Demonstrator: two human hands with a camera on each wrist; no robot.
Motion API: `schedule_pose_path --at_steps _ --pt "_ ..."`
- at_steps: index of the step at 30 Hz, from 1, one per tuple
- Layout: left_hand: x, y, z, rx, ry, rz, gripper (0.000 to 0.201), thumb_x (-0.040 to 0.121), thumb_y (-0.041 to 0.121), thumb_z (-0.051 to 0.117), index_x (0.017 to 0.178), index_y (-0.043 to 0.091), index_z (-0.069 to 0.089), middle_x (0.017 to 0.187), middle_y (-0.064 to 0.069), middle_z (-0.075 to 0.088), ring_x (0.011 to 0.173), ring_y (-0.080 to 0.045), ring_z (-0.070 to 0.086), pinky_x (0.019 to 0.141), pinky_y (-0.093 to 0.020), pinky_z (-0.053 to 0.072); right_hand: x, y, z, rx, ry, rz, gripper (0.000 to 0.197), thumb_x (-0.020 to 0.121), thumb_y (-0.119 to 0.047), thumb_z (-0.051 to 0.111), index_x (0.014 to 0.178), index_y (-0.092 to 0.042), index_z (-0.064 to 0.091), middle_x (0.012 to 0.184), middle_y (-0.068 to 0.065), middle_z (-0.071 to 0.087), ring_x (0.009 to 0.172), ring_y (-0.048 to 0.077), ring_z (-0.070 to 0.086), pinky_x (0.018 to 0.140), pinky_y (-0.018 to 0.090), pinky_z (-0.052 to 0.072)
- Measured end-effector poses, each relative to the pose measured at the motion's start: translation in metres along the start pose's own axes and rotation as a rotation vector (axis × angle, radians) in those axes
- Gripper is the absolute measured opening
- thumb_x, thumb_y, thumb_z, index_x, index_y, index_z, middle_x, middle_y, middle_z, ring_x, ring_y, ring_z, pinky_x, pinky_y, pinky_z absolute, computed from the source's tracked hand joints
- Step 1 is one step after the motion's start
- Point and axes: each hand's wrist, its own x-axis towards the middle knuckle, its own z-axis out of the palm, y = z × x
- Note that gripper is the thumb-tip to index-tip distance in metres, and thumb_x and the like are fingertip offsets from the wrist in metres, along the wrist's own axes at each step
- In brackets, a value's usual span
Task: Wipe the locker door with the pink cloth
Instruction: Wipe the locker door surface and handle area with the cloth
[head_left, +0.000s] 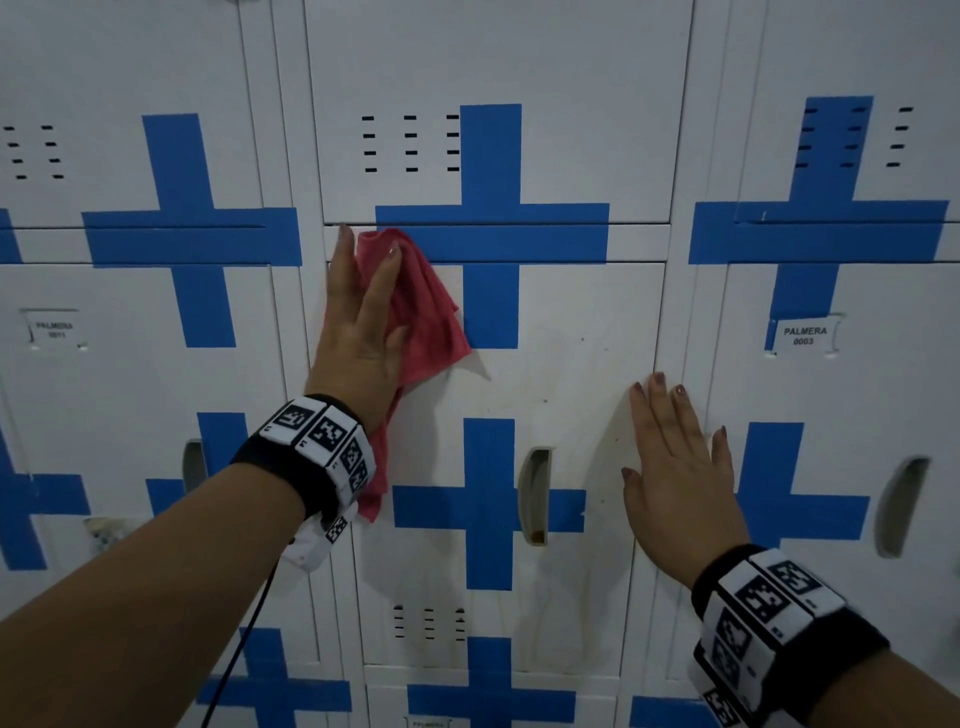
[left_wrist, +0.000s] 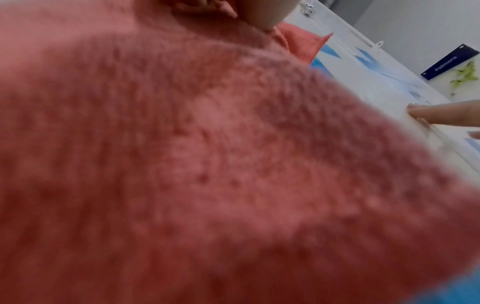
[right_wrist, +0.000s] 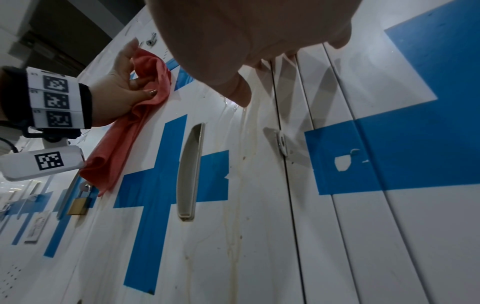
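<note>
The pink cloth (head_left: 431, 322) is pressed on the upper left corner of the middle white locker door (head_left: 571, 364), which bears blue tape crosses. My left hand (head_left: 363, 312) holds the cloth there. In the right wrist view the left hand (right_wrist: 116, 92) has its thumb and a bent finger pinching the pink cloth (right_wrist: 124, 133), whose tail hangs down past the wrist. The cloth (left_wrist: 207, 164) fills the left wrist view. My right hand (head_left: 670, 452) lies flat with straight fingers on the door's right edge and holds nothing.
A recessed handle (head_left: 535, 493) sits mid-door, beside brownish drip streaks (right_wrist: 233, 205). Neighbouring lockers flank it, the right one labelled (head_left: 805, 335). A brass padlock (right_wrist: 78, 205) hangs on the locker to the left. Vent slots (head_left: 410, 143) mark the door above.
</note>
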Motion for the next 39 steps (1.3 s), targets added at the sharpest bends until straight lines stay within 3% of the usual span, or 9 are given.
schedule_pose_path --at_steps 2,5,9,11,15,22,27,32,39 --pt "-0.002 -0.002 0.001 -0.03 -0.002 -0.016 0.073 0.085 -0.004 0.056 0.14 0.032 0.026 0.153 0.0 -0.004 0.142 -0.001 0.003 0.112 -0.013 0.015 0.0 0.0 0.0 0.003 0.001 0.0 0.081 0.092 -0.018 0.045 0.143 -0.027 -0.018 0.153 -0.007 -0.022 0.141 0.01 -0.017 0.114 0.048 -0.004" --pt "-0.001 0.001 0.004 0.127 -0.048 -0.066 0.051 0.091 0.01 0.052 0.137 0.026 0.038 0.155 -0.007 0.014 0.14 -0.025 0.017 0.116 -0.04 0.018 0.0 0.0 -0.001 0.0 0.001 0.004 0.081 0.092 -0.018 0.045 0.143 -0.026 -0.018 0.153 -0.008 -0.021 0.14 0.01 -0.016 0.114 0.048 -0.004" --pt "0.002 0.004 0.007 0.376 -0.086 -0.055 0.057 0.097 0.027 0.041 0.149 0.023 0.019 0.157 -0.004 0.015 0.141 -0.014 0.007 0.115 -0.032 -0.004 -0.001 0.002 -0.002 -0.016 -0.006 -0.003 0.08 0.092 -0.019 0.043 0.142 -0.026 -0.02 0.151 -0.008 -0.024 0.14 0.009 -0.019 0.113 0.046 -0.006" --pt "0.003 -0.001 0.009 0.425 -0.138 -0.06 0.063 0.097 0.036 0.039 0.15 0.022 0.009 0.158 -0.002 0.006 0.144 -0.018 0.007 0.115 -0.031 -0.009 -0.001 0.003 -0.003 -0.021 -0.009 -0.007 0.081 0.092 -0.019 0.043 0.142 -0.026 -0.02 0.151 -0.009 -0.024 0.14 0.009 -0.019 0.113 0.046 -0.006" --pt "-0.001 -0.005 0.018 0.536 -0.222 -0.079 0.069 0.094 0.047 0.031 0.15 0.024 -0.003 0.158 -0.001 -0.005 0.141 -0.036 0.016 0.117 -0.044 -0.001 -0.001 0.003 -0.002 -0.021 -0.009 -0.009 0.081 0.092 -0.019 0.044 0.142 -0.026 -0.02 0.151 -0.009 -0.024 0.14 0.01 -0.019 0.114 0.047 -0.005" --pt "-0.006 0.005 0.025 0.557 -0.26 -0.049 0.075 0.09 0.059 0.03 0.15 0.024 0.001 0.158 -0.003 0.0 0.134 -0.036 0.024 0.115 -0.048 0.004 0.0 0.0 0.0 -0.018 -0.016 0.006 0.081 0.092 -0.021 0.042 0.141 -0.026 -0.023 0.151 -0.007 -0.027 0.14 0.012 -0.02 0.114 0.046 -0.005" --pt "-0.014 0.015 0.036 0.539 -0.288 0.018 0.064 0.095 0.047 0.031 0.15 0.028 0.007 0.157 -0.002 0.01 0.13 -0.034 0.029 0.112 -0.052 0.009 0.0 -0.001 -0.002 -0.011 -0.011 0.003 0.081 0.092 -0.02 0.043 0.141 -0.026 -0.021 0.152 -0.007 -0.024 0.14 0.011 -0.019 0.114 0.046 -0.004" --pt "-0.023 0.022 0.044 0.495 -0.332 0.039 0.058 0.093 0.047 0.019 0.149 0.031 0.017 0.158 0.0 0.01 0.133 -0.031 0.025 0.111 -0.054 0.006 -0.001 0.0 -0.002 -0.014 -0.013 -0.002 0.081 0.092 -0.019 0.043 0.141 -0.026 -0.021 0.152 -0.007 -0.024 0.141 0.012 -0.017 0.114 0.047 -0.003" --pt "-0.04 0.018 0.051 0.502 -0.339 0.14 0.056 0.092 0.04 0.027 0.147 0.03 0.018 0.156 -0.002 0.018 0.129 -0.031 0.027 0.109 -0.056 0.011 -0.001 0.002 0.0 -0.013 0.003 -0.013 0.082 0.09 -0.017 0.046 0.144 -0.024 -0.015 0.153 -0.006 -0.019 0.142 0.012 -0.014 0.113 0.048 -0.002"
